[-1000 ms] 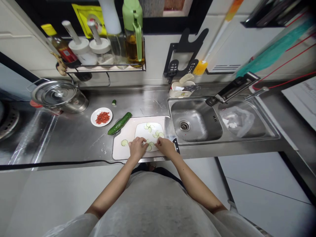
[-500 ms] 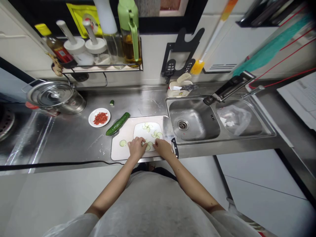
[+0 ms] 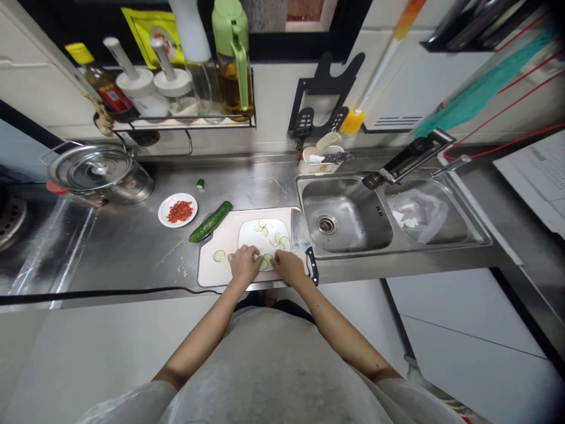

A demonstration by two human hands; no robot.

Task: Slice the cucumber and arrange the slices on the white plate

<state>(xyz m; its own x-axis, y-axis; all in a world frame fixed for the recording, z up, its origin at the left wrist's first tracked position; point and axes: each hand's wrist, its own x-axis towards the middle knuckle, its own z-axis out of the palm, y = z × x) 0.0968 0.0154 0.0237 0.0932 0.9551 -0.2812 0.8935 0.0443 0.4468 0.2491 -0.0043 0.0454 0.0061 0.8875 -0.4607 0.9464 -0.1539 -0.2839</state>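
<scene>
Curving both hands over near part of white plate (image 3: 248, 235) — left hand (image 3: 244, 264) at its left, right hand (image 3: 289, 266) at its right, fingers half-curled, thumbs close to fingertips. Can't tell if pinching anything. Note fanned cucumber slices (image 3: 265, 262) on plate between fingertips; green cucumber (image 3: 210, 222) left of plate — knife (image 3: 305, 239) right.

The kitchen scene comprises two hands (image 3: 244, 263), one square plate (image 3: 246, 235), one round plate (image 3: 163, 211), three cucumber-slice swirls (image 3: 263, 227), one long cucumber (image 3: 210, 222), one cucumber stub (image 3: 200, 184), one cutting board (image 3: 216, 274), one knife (image 3: 313, 266), one lidded pot (image 3: 103, 171), two sink basins (image 3: 357, 212), two white-lidded jars (image 3: 140, 93) and one tap (image 3: 401, 161).
</scene>
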